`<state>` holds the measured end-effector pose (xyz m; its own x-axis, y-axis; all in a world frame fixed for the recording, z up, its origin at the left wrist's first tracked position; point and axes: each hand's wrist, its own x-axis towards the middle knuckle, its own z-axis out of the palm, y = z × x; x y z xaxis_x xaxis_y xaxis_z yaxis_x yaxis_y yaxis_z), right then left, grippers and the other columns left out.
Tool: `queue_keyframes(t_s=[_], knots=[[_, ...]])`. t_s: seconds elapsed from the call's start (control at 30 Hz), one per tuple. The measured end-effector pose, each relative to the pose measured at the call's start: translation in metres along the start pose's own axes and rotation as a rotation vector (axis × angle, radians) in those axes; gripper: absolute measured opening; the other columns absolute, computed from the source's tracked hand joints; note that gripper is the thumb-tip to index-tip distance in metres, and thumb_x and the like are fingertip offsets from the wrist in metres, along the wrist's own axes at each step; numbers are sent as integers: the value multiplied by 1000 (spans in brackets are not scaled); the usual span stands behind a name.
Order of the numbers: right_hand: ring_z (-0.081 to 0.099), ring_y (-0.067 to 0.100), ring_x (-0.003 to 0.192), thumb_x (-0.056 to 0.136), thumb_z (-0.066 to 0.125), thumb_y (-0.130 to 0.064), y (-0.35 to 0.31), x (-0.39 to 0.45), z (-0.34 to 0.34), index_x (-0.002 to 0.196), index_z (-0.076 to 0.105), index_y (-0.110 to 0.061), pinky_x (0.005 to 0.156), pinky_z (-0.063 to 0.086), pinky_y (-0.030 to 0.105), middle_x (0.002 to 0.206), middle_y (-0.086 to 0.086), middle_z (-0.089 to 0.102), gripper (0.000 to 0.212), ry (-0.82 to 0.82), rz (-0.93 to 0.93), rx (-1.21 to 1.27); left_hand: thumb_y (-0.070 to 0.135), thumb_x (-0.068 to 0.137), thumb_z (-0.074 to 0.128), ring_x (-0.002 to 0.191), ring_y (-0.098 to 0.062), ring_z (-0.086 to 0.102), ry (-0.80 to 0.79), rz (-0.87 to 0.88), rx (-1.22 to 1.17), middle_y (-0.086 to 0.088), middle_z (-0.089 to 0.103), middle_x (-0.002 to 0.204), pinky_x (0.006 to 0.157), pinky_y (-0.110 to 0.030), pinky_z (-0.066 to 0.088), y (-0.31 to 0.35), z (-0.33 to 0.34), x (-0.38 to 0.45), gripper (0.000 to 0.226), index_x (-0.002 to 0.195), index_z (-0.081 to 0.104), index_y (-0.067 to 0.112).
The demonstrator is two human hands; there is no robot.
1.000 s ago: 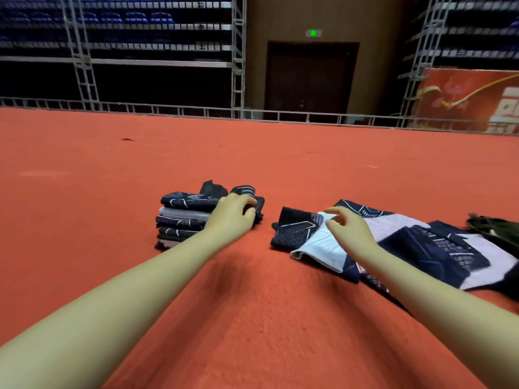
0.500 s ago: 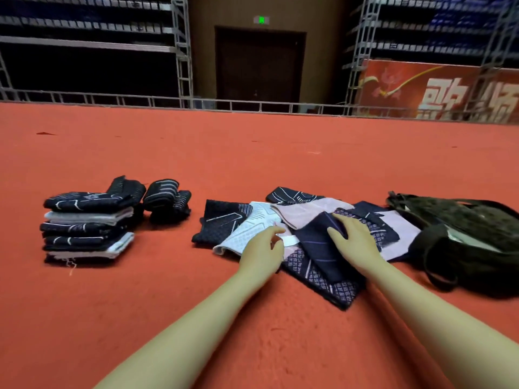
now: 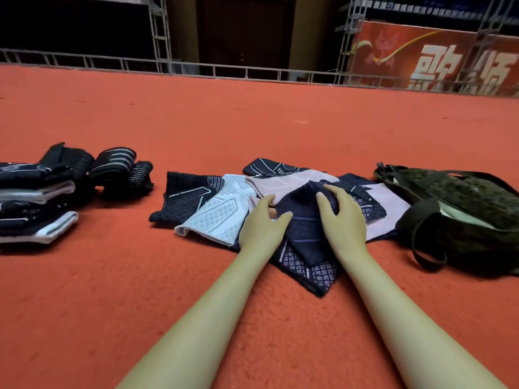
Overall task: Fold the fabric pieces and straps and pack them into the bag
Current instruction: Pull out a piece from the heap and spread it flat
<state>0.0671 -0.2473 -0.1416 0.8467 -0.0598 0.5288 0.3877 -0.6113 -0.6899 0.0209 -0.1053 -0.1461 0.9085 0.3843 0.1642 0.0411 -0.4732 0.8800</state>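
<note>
From my head camera, the dark navy fabric piece point(image 3: 303, 220) lies on top of the loose pile of unfolded pieces point(image 3: 219, 214) on the red carpet point(image 3: 112, 304), between the folded stack point(image 3: 36, 197) at my left and the green bag point(image 3: 460, 209) at my right. I judge it light, limp and a little grippy on the carpet, best taken at its edges or corners so it folds flat. My left hand point(image 3: 264, 226) pinches its left edge, thumb on top. My right hand point(image 3: 342, 214) curls over its raised middle, fingers gathering the cloth. Both forearms reach straight forward, nearly parallel, wrists low.
</note>
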Motion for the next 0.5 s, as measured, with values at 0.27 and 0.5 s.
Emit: queue_keyframes(t_s=[0.27,0.5], knots=[[51,7,69,88,61,-26,-21,-13,-19,134,48,-38,72,42,28,79,-8,58,49,-243,-101,86,17,91,55,84,-5,51,23,117,-196,12,55,87,86,-22,43,8,-12,-8,30,120,61,21],[44,18,109,90,51,-31,-12,-17,-11,132,54,-28,92,41,36,108,-2,52,42,-256,-323,-234,20,90,55,80,-12,51,-34,113,54,5,53,81,79,-27,42,-4,-24,-10,26,115,62,18]])
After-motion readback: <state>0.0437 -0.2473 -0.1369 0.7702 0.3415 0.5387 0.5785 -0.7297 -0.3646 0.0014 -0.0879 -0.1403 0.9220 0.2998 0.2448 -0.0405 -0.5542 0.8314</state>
